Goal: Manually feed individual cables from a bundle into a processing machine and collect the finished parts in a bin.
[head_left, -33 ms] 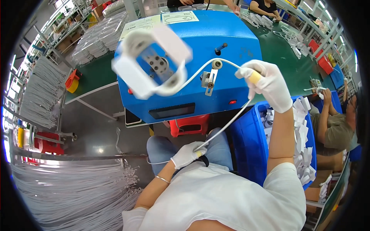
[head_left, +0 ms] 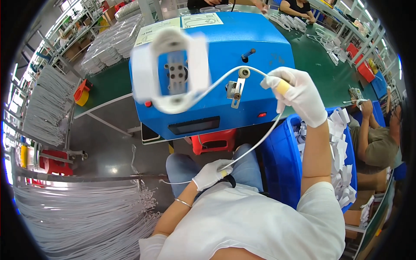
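White gloves with yellow finger bands cover both hands. My right hand (head_left: 299,92) is closed around a white cable (head_left: 259,146) beside the machine's small guide roller (head_left: 244,72). From there the cable passes over the roller to a white winding head (head_left: 172,102), blurred by its turning, on the front of a blue machine (head_left: 190,50). Low over my lap, my left hand (head_left: 212,174) is closed on the same cable farther down its length. The cable's loose end sticks out to the left past that wrist.
A blue bin (head_left: 277,160) full of white pieces stands at my right. Bundled white cables (head_left: 82,216) hang on a rack at lower left. A red stool (head_left: 212,142) is under the machine. Other people work at the green table (head_left: 303,56), which holds stacked clear trays (head_left: 108,45) and coiled cables.
The winding head has turned to a different angle. My right hand has shifted slightly left with the cable. The cable's loose end has moved a little to the left.
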Tool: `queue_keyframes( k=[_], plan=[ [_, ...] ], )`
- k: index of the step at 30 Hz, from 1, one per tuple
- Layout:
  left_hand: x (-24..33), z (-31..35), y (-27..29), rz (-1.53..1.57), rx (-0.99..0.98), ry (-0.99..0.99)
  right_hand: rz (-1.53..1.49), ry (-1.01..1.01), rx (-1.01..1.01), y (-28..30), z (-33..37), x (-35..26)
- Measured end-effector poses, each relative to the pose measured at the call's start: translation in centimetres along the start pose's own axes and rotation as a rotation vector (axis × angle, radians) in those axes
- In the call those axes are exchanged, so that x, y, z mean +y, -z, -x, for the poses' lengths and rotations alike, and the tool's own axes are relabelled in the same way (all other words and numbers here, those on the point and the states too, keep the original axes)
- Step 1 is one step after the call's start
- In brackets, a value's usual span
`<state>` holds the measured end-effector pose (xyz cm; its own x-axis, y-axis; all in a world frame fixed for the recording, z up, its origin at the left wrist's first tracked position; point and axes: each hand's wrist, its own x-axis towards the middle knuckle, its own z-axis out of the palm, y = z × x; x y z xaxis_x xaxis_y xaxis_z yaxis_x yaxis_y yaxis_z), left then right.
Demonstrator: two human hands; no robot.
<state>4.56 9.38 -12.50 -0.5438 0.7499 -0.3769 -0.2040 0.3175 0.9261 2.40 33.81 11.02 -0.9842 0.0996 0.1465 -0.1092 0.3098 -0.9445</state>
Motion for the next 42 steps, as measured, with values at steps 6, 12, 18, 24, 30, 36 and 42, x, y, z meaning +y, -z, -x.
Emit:
queue_keyframes(
  k=[6, 12, 18, 24, 30, 36, 42],
  plan=[
    [0.1, 1.7, 0.6, -0.064, 0.045, 0.012, 0.017, -0.140, 0.082, 0.9, 1.7, 1.3],
    [1.0, 0.9, 0.1, -0.185, -0.111, -0.003, -0.102, -0.108, 0.105, 0.5, 2.6, 2.0],
    [8.6, 1.0, 2.0, -0.554, -0.201, -0.270, -0.069, -0.100, 0.084, 0.2, 1.8, 1.5],
    [20.8, 8.3, 9.4, -0.680, -0.226, -0.404, 0.513, 0.518, 0.218, -0.5, -0.8, 1.9],
    [28.8, 13.1, 14.1, -0.686, 0.488, -0.632, 0.765, 0.705, 0.208, -1.2, -4.1, -0.6],
    [32.5, 9.4, 17.1, -0.825, 0.549, -0.577, 0.922, 0.869, 0.247, 0.7, -9.9, -1.8],
    [34.1, 3.2, 17.4, -0.964, 0.281, -0.928, 1.107, 1.205, 0.259, -0.7, -15.2, -4.1]
  ],
)
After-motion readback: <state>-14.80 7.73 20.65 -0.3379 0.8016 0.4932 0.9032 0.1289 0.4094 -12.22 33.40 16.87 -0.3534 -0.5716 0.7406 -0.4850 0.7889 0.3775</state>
